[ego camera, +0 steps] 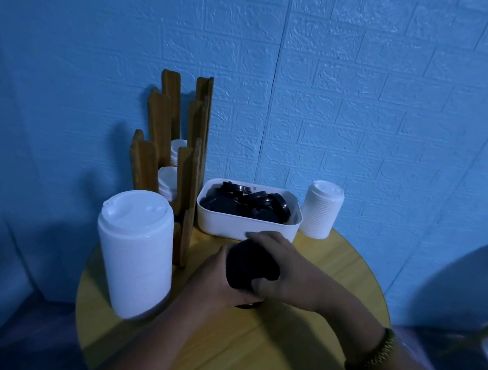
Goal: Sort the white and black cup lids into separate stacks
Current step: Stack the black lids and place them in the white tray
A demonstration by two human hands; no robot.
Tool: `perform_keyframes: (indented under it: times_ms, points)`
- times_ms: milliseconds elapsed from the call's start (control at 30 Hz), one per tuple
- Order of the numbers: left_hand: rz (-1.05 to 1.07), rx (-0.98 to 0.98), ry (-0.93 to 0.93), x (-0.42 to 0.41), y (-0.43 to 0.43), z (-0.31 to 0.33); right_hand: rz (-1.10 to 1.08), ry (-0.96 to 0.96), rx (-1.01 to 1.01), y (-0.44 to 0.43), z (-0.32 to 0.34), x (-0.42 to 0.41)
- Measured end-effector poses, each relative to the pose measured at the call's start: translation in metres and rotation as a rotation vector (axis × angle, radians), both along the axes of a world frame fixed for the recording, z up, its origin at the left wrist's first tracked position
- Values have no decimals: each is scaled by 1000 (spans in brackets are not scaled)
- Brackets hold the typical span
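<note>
As left hand (pixel 214 276) and right hand (pixel 286 265) clasp the black plastic lid stack (pixel 251 271), expect light, slippery parts (probably loosely nested). Grip the sides.

Both bare forearms come in from the lower edge and meet in the middle, the left arm rising from the lower left and the right arm slanting in from the lower right with a beaded bracelet (pixel 375 355) on its wrist. The left hand (pixel 214 276) cups a stack of black lids (pixel 251 269) from its left side and underneath. The right hand (pixel 284 266) curls over its top and right side, the fingers slightly blurred.
</note>
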State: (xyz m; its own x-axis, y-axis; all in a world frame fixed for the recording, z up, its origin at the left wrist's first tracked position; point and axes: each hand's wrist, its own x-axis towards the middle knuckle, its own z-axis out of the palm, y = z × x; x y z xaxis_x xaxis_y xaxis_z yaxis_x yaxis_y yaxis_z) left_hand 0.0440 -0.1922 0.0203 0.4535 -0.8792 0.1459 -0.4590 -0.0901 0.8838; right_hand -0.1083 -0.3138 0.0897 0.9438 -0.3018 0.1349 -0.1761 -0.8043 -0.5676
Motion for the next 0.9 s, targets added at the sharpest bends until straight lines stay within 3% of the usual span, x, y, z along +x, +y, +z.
perform_keyframes:
  times_ms: [433, 600, 767, 833, 900]
  points:
    - [-3, 88, 28, 8, 2, -5, 86, 15, 94, -2, 7, 31]
    - [32, 124, -45, 5, -4, -2, -156, -11, -217, 19, -11, 41]
    - [26, 204, -148, 3, -12, -1, -311, -8, -323, 31, -18, 47]
    - [22, 168, -131, 1, -8, 2, -235, 45, -263, 26, -13, 44]
    - [33, 110, -91, -1, -2, 2, -137, 28, -79, 15, -2, 40]
